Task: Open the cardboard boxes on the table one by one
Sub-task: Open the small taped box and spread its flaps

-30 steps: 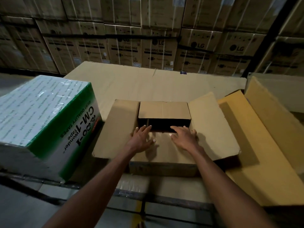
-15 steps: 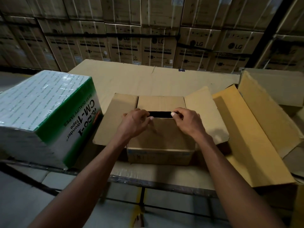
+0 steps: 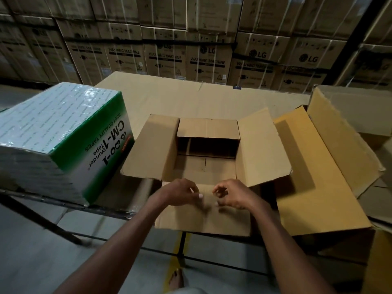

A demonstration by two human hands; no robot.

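Note:
A brown cardboard box [image 3: 261,149] stands at the table's near edge with all its flaps spread. Its left flap [image 3: 148,149] and right flap lie outward, and the far flap [image 3: 207,128] tilts over the dark inside. The box floor [image 3: 191,164] shows nothing in it. The near flap [image 3: 203,221] hangs down over the table edge towards me. My left hand [image 3: 180,194] and my right hand [image 3: 233,195] hover side by side just over that flap's fold. Their fingers are loosely curled with nothing held between them.
A plastic-wrapped green and white tape carton [image 3: 63,134] stands shut just left of the box. A larger opened box [image 3: 307,166] lies at the right. A cardboard sheet [image 3: 191,96] covers the table. Stacked washing machine cartons [image 3: 207,60] wall the back. My bare foot [image 3: 176,279] is on the floor.
Both hands gripped the near flap's edge, swung it over towards me and down, then let go. The box's inside now shows.

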